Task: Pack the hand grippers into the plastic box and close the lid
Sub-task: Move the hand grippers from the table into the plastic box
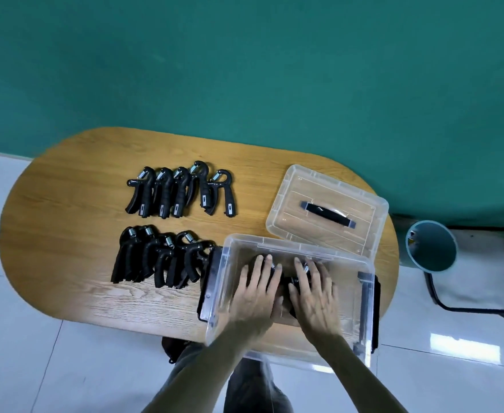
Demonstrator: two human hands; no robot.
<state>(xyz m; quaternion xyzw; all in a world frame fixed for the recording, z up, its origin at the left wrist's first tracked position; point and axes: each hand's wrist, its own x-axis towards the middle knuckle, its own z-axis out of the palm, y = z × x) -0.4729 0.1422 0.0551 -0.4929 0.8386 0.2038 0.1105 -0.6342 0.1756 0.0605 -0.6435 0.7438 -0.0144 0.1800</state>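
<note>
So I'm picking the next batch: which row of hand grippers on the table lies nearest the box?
The near row, beside the plastic box; the far row lies farther.

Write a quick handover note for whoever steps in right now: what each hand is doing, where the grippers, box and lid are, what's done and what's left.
Left hand and right hand: both flat, fingers spread, inside the plastic box, pressing down on black hand grippers lying on its floor.
Far row and near row of grippers wait on the table, left of the box.
Lid lies off, behind the box.
Done: first grippers in.
Left: pack both rows, close the lid.
</note>
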